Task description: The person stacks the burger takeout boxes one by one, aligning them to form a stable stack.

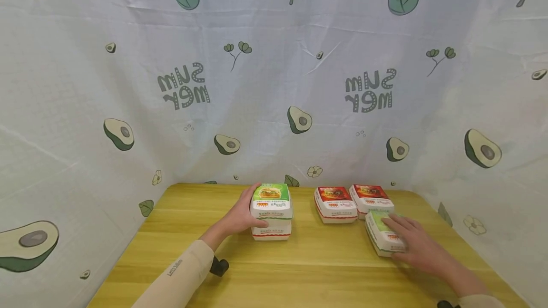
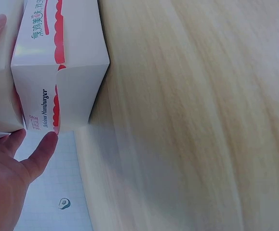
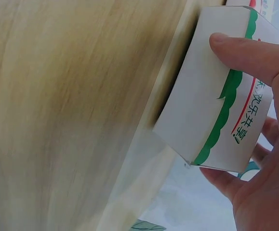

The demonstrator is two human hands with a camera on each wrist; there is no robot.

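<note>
One grip, the left hand [image 1: 245, 214], pinches the left green box [image 1: 271, 202] between thumb and fingers; that box sits atop a red-trimmed box [image 1: 271, 232], and a fingertip comes right up to the lower one's edge. The right hand [image 1: 417, 246] clasps the right green box [image 1: 382, 239], thumb along its near side, fingers spread over the top and around; I can't tell whether its base lies flat on the wood. Just beyond stand two red-topped boxes, one [image 1: 336, 206] to the left and one [image 1: 371, 198] to the right, side by side near the far edge. That makes five I count: two green, three red-trimmed.

A gap of bare wood separates the stack from the right-hand three. The bench [image 1: 308, 270] stretches broadly from the boxes to its near side, with a wide margin between the stack and the left edge, and a narrower one by the right edge. Printed cloth [image 1: 265, 108] hangs behind the far edge.
</note>
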